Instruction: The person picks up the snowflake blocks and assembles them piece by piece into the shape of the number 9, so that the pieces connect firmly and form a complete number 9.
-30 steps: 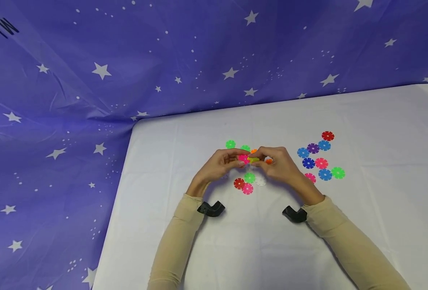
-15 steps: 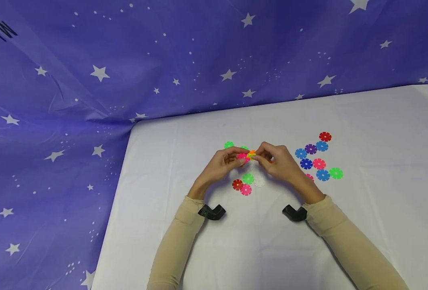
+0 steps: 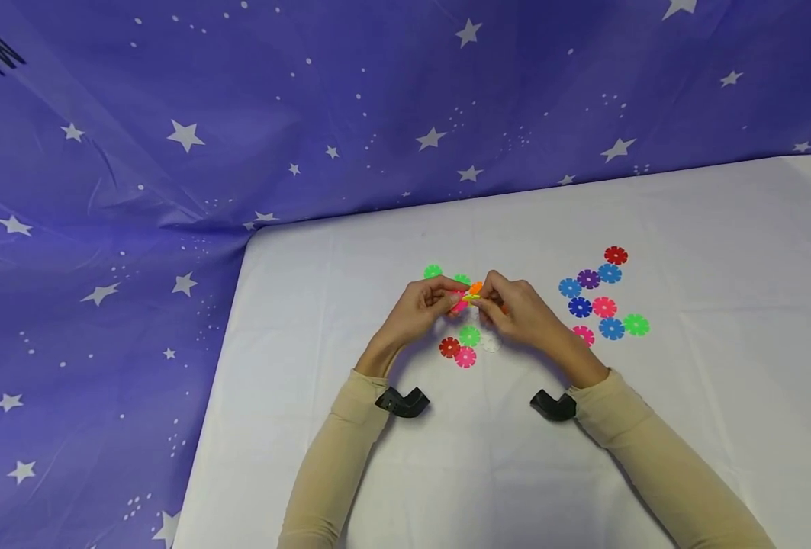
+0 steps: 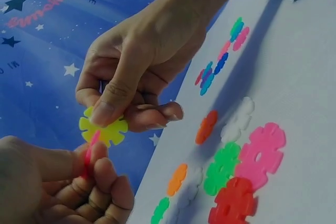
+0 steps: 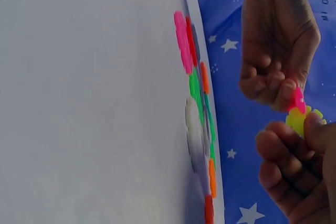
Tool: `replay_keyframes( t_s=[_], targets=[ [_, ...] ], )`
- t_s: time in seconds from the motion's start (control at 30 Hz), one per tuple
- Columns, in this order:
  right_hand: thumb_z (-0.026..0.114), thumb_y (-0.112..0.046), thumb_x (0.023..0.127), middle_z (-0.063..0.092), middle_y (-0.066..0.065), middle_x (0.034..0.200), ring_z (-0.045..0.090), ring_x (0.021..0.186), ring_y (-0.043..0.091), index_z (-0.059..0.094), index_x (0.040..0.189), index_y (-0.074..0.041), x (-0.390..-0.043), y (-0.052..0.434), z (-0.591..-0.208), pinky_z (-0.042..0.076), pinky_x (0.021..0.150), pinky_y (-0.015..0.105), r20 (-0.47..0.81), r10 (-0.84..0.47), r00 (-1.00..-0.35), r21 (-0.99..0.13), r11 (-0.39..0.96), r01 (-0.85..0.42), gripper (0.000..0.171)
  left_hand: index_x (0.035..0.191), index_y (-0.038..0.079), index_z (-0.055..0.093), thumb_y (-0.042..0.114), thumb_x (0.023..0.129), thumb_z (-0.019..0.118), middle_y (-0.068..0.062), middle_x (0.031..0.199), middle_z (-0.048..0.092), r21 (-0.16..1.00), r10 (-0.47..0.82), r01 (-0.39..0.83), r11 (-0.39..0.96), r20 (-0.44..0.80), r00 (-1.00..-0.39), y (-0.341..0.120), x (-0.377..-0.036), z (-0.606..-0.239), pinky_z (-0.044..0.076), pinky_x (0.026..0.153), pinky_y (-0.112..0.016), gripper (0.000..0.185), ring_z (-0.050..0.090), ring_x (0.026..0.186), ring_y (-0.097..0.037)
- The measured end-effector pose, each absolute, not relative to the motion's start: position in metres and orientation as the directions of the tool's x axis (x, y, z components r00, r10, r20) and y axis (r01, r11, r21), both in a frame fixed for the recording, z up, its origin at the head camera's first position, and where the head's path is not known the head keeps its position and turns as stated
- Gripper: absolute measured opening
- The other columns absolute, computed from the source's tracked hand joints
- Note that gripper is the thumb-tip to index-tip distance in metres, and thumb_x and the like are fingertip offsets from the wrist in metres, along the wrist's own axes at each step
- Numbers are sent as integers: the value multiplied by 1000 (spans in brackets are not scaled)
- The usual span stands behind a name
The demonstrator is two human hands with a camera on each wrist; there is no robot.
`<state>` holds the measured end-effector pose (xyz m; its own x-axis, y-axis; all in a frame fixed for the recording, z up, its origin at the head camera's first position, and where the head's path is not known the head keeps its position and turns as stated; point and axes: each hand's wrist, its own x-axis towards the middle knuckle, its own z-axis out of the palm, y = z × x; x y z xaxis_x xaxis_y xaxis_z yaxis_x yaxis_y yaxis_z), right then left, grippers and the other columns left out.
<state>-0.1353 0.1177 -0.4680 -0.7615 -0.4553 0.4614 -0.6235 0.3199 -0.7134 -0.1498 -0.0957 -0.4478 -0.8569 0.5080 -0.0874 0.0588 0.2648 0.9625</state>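
Note:
My left hand (image 3: 413, 311) pinches a pink notched building disc (image 4: 88, 162) between thumb and fingers. With its thumb and finger, my right hand (image 3: 530, 316) pinches a yellow notched disc (image 4: 116, 130). The two discs meet edge to edge, the pink one turned crosswise to the yellow one, its rim at the yellow disc's edge. How deep the slots sit in each other cannot be made out. Both hands are held above the white table, over loose discs. Near them on the cloth lie a green disc (image 3: 470, 335), a red disc (image 3: 449, 348) and another pink disc (image 3: 465, 357).
On the right of the white-covered table (image 3: 721, 252) lies a group of discs, among them a dark blue disc (image 3: 580, 307) and a purple disc (image 3: 588, 279). A white disc (image 4: 239, 119) and orange ones lie under the hands. A starry blue cloth (image 3: 350, 99) hangs behind.
The yellow disc has turned in the right fingers and now shows edge-on in the head view. The right hand has shifted slightly left; the left hand keeps hold of the pink disc.

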Motion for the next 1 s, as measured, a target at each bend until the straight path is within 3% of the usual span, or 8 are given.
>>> replay_keyframes(
  t_s=[0.23, 0.37, 0.57, 0.77, 0.87, 1.0],
  targets=[
    [71, 6, 84, 67, 4, 67, 58, 57, 7, 51, 85, -3, -135, 116, -470, 49, 55, 22, 506, -420, -754, -686, 333, -646, 22, 117, 1, 67, 10, 100, 55, -18, 94, 69, 953, 501, 107, 283, -52, -864, -93, -150, -445, 40, 64, -23, 23, 60, 78, -38],
    [71, 4, 85, 67, 6, 68, 59, 58, 8, 54, 88, -2, -136, 118, -467, 50, 57, 23, 473, -410, -780, -704, 357, -614, 19, 119, 6, 66, 16, 102, 53, -16, 90, 66, 916, 517, 174, 362, -42, -855, -91, -150, -443, 38, 63, -23, 24, 57, 76, -32],
    [71, 0, 87, 59, 1, 64, 45, 56, 6, 59, 97, -3, -140, 122, -465, 42, 55, 22, 416, -398, -818, -693, 443, -568, 16, 119, 8, 63, 15, 102, 53, -5, 96, 63, 853, 562, 276, 443, -24, -827, -88, -150, -441, 45, 72, -24, 21, 54, 81, -15],
    [71, -3, 88, 54, -2, 63, 42, 55, 6, 60, 100, -3, -140, 123, -464, 39, 53, 21, 413, -392, -822, -695, 448, -562, 17, 113, 8, 63, 17, 98, 60, -3, 91, 61, 840, 574, 314, 441, 5, -819, -90, -148, -443, 42, 68, -23, 18, 51, 75, -13],
    [71, -6, 89, 54, -1, 63, 44, 55, 8, 61, 102, -3, -140, 124, -464, 40, 54, 23, 366, -396, -842, -708, 469, -528, 17, 109, 7, 64, 16, 97, 62, -3, 88, 63, 830, 554, 318, 459, 13, -833, -95, -148, -443, 42, 67, -22, 15, 52, 74, -12],
    [73, -15, 89, 58, 0, 73, 49, 65, 13, 64, 104, -6, -140, 126, -468, 44, 62, 29, 191, -461, -866, -679, 576, -456, 20, 109, 5, 65, 12, 96, 61, -5, 90, 66, 832, 531, 294, 470, 0, -848, -103, -150, -442, 44, 70, -23, 15, 55, 77, -12]
  ],
)
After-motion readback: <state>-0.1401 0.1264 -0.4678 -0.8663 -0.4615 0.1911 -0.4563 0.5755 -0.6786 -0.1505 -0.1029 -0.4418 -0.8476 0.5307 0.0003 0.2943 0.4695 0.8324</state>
